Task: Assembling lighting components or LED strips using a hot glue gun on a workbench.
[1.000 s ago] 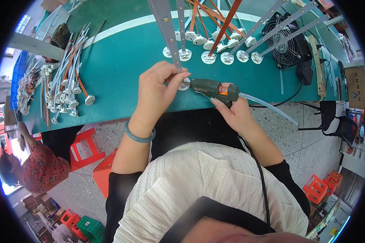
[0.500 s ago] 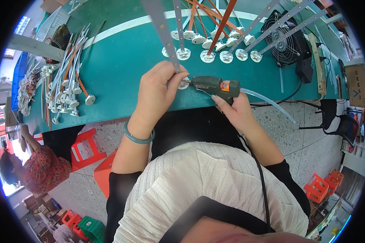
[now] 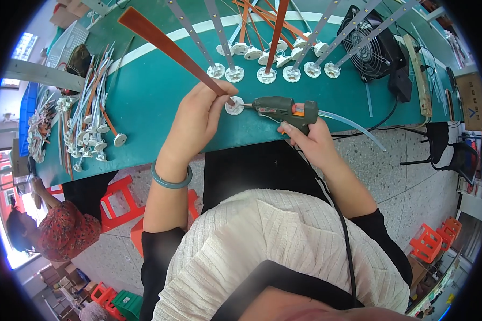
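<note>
My left hand (image 3: 198, 107) pinches the lower end of a long LED strip (image 3: 168, 45), whose orange-brown face shows as it leans up to the left. That end meets a round white base (image 3: 234, 106) on the green table. In my right hand (image 3: 313, 136) is a dark green hot glue gun (image 3: 276, 106), a clear glue stick (image 3: 353, 125) sticking out of its back. The gun's nozzle tip is at the right side of the base, by the strip's foot. Behind my hands stand several strips on round white bases (image 3: 266, 75), mostly grey and one orange.
A pile of strips with white bases (image 3: 88, 128) lies on the left of the green table (image 3: 155, 96). A black fan (image 3: 375, 48) and a power strip (image 3: 418, 80) are at the right. A co-worker (image 3: 64, 227) sits at the left near a red stool (image 3: 118, 200). The gun's cord hangs down.
The strip in my left hand has turned from its grey LED face to its orange-brown face and tilted further left. The glue gun stays close to the base.
</note>
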### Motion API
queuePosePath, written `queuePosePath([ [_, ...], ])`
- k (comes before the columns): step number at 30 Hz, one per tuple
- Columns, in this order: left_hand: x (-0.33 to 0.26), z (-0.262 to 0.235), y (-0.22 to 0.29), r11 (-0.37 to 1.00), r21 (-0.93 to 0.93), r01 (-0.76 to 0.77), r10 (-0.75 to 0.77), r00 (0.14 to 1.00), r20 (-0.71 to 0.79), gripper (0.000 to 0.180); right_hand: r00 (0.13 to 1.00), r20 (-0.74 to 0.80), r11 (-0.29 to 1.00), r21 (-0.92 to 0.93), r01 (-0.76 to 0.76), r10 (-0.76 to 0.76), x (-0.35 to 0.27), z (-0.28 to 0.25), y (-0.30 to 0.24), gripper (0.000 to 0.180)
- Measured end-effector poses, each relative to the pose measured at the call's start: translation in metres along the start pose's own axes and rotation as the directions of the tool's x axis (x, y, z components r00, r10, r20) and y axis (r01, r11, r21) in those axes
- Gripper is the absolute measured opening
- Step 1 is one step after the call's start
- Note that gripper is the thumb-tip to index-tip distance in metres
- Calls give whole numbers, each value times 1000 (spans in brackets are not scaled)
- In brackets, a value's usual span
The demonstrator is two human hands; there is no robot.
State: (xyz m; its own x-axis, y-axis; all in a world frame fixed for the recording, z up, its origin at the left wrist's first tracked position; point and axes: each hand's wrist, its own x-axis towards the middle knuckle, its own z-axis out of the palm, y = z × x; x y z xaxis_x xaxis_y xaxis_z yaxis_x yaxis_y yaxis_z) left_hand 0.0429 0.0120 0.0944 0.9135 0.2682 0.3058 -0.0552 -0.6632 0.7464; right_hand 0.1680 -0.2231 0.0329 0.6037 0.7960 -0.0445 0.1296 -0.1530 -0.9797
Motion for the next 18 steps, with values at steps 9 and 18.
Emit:
queuePosePath([
  [9,3,7,-4,1000,10,2,-2,1000,-31,15,999,3,986,-162,48,-48,7,7,-4,33],
  [18,3,11,-3,1000,28,2,0,999,-43,15,995,16,981,-166,96,-94,10,8,-9,22],
])
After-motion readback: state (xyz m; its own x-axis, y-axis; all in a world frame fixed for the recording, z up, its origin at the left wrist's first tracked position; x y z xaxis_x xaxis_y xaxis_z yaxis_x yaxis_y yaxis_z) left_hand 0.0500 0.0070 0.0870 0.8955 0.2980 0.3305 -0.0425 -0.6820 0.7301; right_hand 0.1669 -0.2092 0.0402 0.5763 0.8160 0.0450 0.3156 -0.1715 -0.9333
